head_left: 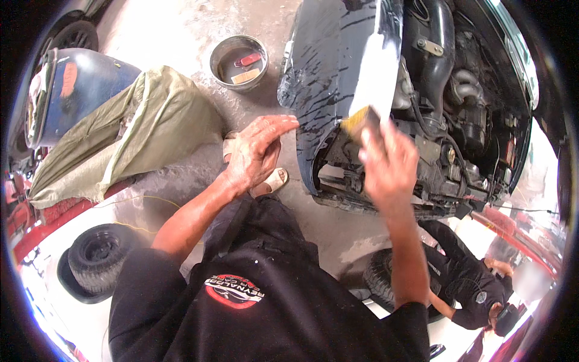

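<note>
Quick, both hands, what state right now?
Left hand: open, fingers extended toward the dark body panel; nothing visible in it.
Right hand: closed, holding a blurred yellow-and-dark tool.

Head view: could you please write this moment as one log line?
left hand: empty, beside streaked dark panel | right hand: holding yellow-and-dark tool at panel | bucket: left of panel

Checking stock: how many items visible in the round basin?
2: a red item right of the basin's centre and a tan block nearer the person. Others may be hidden.
</note>
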Available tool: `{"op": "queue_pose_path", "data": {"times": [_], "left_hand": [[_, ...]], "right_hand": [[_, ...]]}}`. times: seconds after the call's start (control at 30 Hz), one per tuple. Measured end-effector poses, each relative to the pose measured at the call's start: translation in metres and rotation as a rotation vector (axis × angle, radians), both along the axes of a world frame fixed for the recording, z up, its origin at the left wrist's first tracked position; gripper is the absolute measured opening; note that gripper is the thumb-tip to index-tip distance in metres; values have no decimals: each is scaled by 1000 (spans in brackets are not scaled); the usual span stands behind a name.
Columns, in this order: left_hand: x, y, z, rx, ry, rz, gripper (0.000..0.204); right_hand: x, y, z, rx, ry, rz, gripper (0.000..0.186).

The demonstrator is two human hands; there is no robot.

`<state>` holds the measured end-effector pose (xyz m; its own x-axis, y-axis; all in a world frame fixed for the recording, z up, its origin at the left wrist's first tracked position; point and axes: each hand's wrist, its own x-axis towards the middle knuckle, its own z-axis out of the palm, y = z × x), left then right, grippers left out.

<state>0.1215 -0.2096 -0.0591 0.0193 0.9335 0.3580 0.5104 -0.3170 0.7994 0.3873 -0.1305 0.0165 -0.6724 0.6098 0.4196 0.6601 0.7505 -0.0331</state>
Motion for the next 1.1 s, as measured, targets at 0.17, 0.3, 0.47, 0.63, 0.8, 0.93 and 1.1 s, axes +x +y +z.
{"op": "queue_pose_path", "data": {"times": [0.17, 0.3, 0.47, 0.63, 0.8, 0.93, 1.1], "left_hand": [[-1, 10, 5, -24, -45, -91, 52], [-9, 12, 1, 3, -63, 0, 53], [0, 54, 9, 134, 39, -35, 48], [46, 146, 37, 424, 243, -35, 56], [84, 157, 40, 438, 591, -222, 80], [110, 103, 13, 403, 660, -404, 91], [117, 45, 3, 353, 406, -626, 80]], "right_hand": [[-17, 42, 16, 81, 55, -102, 40], [1, -8, 4, 28, -1, -10, 37], [-10, 53, 7, 52, 149, -122, 39], [16, 56, 14, -30, 431, -238, 34], [60, 4, 14, -256, 818, -411, 35], [76, -23, 7, -341, 841, -407, 38], [68, -40, 5, -385, 909, -425, 41]]}}
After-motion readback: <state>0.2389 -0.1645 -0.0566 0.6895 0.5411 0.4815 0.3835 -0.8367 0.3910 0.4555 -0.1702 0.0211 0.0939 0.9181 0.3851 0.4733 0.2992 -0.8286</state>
